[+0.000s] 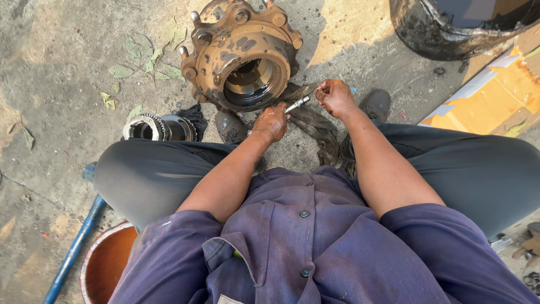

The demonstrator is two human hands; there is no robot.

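A rusty, greasy wheel hub (pixel 243 50) with studs around its rim lies on the concrete in front of me, its bore facing up. Both my hands are just below it. A short metal bolt or stud (pixel 297 103) is gripped at its near end by my left hand (pixel 271 123). My right hand (pixel 335 97) pinches something small at the far end of that piece; what it is I cannot make out. Both hands are smeared with grease. A dirty rag (pixel 310 121) lies under them.
A bearing ring (pixel 147 127) and a second round part (pixel 179 128) sit left of my knee. A blue pipe (pixel 76 247) and an orange bowl (pixel 107 264) are at lower left. A black drum (pixel 450 25) and yellow cardboard (pixel 489 98) stand at right. Dry leaves (pixel 147 56) lie on the concrete.
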